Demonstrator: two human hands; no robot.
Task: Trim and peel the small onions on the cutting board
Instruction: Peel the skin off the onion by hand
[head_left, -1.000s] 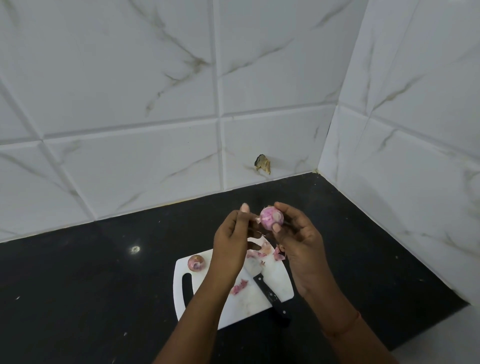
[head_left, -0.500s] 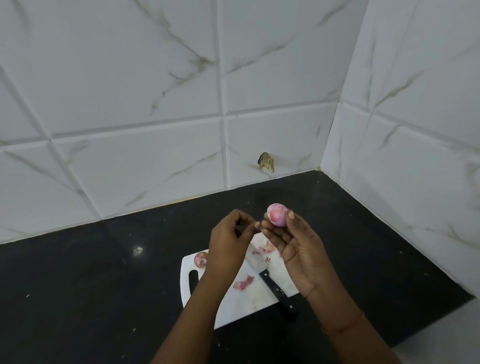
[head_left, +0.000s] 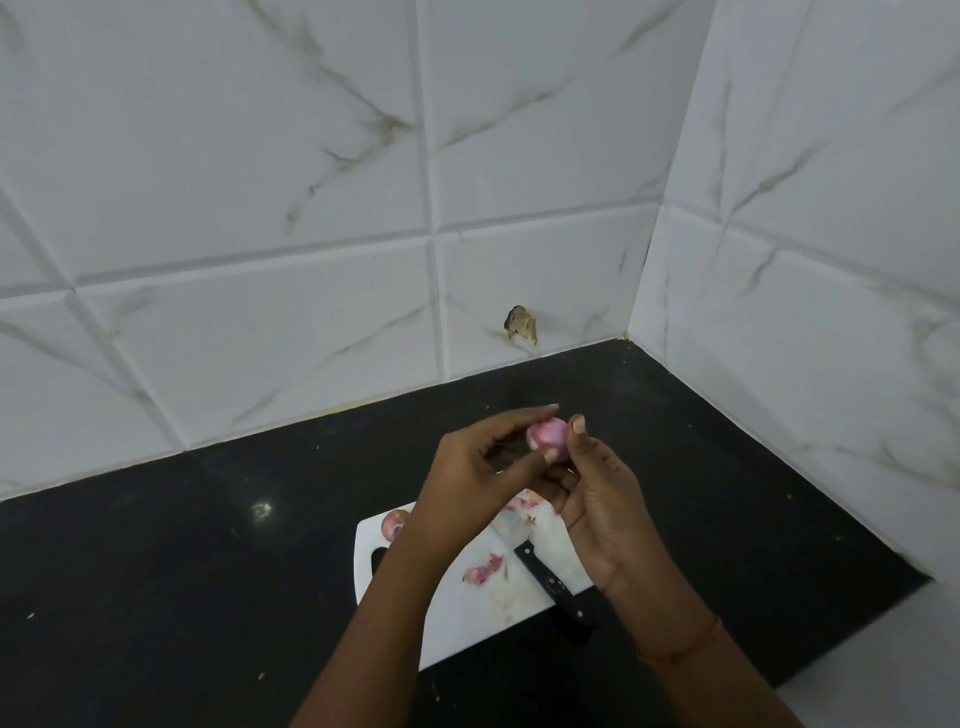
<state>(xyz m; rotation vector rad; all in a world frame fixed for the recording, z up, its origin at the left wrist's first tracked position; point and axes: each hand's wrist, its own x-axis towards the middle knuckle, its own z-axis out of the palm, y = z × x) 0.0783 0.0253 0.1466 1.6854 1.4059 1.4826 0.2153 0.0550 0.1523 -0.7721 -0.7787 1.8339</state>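
Note:
A small pink peeled onion (head_left: 548, 433) is held up above the white cutting board (head_left: 467, 618). My right hand (head_left: 597, 499) grips it from the right and below, thumb on its side. The thumb and forefinger of my left hand (head_left: 478, 483) pinch the same onion from the left. A second small onion (head_left: 392, 524), still in its reddish skin, lies at the board's far left corner, partly hidden by my left wrist. A black-handled knife (head_left: 550, 582) lies on the board. Pink peel scraps (head_left: 485, 569) are scattered on the board.
The board sits on a black counter (head_left: 182, 571) in a corner of white marble-pattern tiled walls (head_left: 260, 208). A chipped hole (head_left: 521, 325) marks the back wall low down. The counter's front right edge (head_left: 857, 639) is close to my right arm.
My left hand has come back to the onion and now pinches it; half a second ago it was closed just left of it. The camera view shifted slightly.

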